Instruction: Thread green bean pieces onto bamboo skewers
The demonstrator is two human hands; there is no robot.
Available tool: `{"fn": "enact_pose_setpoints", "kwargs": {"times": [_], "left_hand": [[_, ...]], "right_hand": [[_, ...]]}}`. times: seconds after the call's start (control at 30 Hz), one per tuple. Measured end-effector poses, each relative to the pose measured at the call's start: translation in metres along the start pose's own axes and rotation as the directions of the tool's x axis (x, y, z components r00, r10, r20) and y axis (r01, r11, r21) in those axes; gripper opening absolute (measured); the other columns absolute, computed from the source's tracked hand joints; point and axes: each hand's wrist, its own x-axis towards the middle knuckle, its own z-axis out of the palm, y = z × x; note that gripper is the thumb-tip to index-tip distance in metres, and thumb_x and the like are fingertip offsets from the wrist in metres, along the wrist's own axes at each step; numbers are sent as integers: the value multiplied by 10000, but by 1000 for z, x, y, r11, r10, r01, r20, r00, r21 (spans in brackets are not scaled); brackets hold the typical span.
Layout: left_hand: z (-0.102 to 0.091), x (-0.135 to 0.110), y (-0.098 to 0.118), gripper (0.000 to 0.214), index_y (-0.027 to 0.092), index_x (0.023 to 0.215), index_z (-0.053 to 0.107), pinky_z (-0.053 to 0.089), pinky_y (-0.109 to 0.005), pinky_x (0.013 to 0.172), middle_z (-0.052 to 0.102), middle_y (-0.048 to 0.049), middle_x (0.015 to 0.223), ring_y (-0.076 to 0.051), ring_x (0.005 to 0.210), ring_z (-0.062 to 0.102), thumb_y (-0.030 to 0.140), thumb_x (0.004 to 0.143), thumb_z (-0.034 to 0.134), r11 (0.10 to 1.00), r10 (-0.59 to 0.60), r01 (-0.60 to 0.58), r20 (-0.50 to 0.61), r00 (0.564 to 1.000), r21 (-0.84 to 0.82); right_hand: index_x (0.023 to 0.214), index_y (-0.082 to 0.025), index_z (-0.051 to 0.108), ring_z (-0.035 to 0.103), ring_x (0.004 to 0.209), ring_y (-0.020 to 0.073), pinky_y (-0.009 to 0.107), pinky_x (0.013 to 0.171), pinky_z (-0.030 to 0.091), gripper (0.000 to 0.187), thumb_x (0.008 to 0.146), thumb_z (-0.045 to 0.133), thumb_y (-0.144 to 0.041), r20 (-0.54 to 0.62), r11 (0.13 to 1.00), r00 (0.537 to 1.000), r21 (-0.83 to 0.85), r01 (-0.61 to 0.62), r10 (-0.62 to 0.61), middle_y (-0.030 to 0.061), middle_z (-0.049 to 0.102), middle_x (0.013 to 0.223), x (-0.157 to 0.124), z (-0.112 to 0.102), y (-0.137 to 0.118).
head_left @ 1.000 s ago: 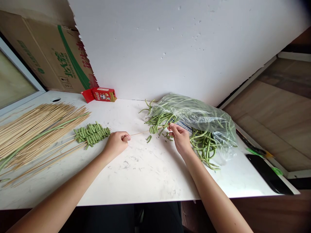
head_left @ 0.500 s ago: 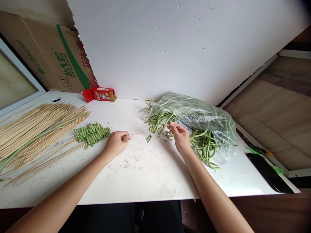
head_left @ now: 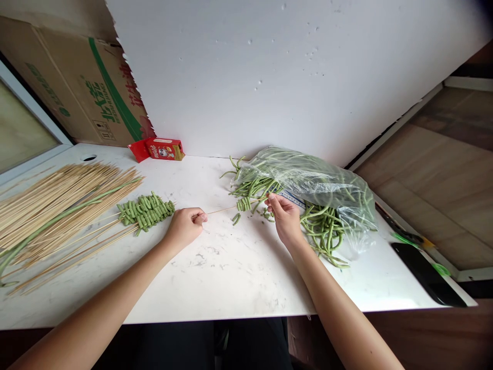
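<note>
A thin bamboo skewer runs between my two hands above the white table. Its left part is in my closed left hand. A short row of folded green bean pieces is threaded on it, closer to the right end. My right hand pinches at that end; whether a bit of bean is also between the fingertips is hidden. Left of my left hand lie finished skewers packed with folded beans. Loose long green beans spill beside my right hand, and small bean bits lie below the skewer.
A clear plastic bag of long beans lies at the back right. Many bare bamboo skewers spread on the left, a long bean across them. A red box stands at the back, a black phone at the right edge.
</note>
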Motion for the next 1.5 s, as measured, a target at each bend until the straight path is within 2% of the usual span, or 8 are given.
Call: {"fn": "enact_pose_setpoints", "kwargs": {"times": [0.43, 0.77, 0.97, 1.17, 1.37, 1.5], "left_hand": [[1, -1, 0, 222, 187, 746, 760, 362, -276, 569, 703, -13, 634, -153, 563, 538, 303, 858, 608, 1000, -7, 7, -7, 1000, -5], [3, -2, 2, 205, 190, 747, 767, 395, -273, 575, 750, -28, 688, -170, 595, 600, 286, 844, 614, 999, -4, 3, -25, 1000, -49], [4, -3, 3, 211, 187, 754, 770, 430, -274, 611, 780, -38, 744, -176, 640, 642, 276, 843, 600, 998, -24, 23, -19, 1000, -62], [4, -2, 5, 213, 187, 778, 784, 418, -275, 590, 781, -38, 736, -170, 605, 617, 282, 846, 606, 998, -26, 24, -37, 999, -57], [7, -1, 3, 209, 193, 793, 785, 482, -280, 661, 815, -57, 834, -197, 719, 707, 282, 852, 605, 992, -41, 38, -26, 999, -119], [7, 0, 3, 212, 191, 796, 782, 475, -285, 660, 807, -55, 817, -196, 715, 700, 297, 862, 612, 993, -39, 38, -9, 999, -110]], "right_hand": [[901, -226, 846, 661, 774, 184, 318, 686, 493, 400, 796, 881, -610, -13, 1000, 1000, 11, -28, 28, 69, 786, 906, -2, 4, -2], [893, -227, 828, 670, 778, 204, 331, 678, 496, 461, 775, 871, -671, -33, 999, 999, -18, -28, 28, 70, 776, 883, -6, 8, -7], [891, -229, 831, 666, 789, 199, 328, 684, 502, 418, 798, 870, -634, -30, 1000, 999, 5, -17, 18, 71, 778, 901, -7, 8, -5], [865, -239, 813, 675, 807, 209, 337, 682, 498, 362, 797, 867, -590, -46, 1000, 999, 6, -27, 27, 67, 779, 900, -7, 10, -8], [852, -256, 801, 686, 897, 237, 343, 671, 499, 319, 877, 733, -567, -68, 996, 997, 84, -38, 44, 85, 790, 1001, -3, 8, -16], [873, -263, 825, 672, 867, 219, 331, 662, 486, 275, 841, 784, -533, -73, 999, 997, 19, -26, 27, 72, 781, 978, 0, 3, -15]]}}
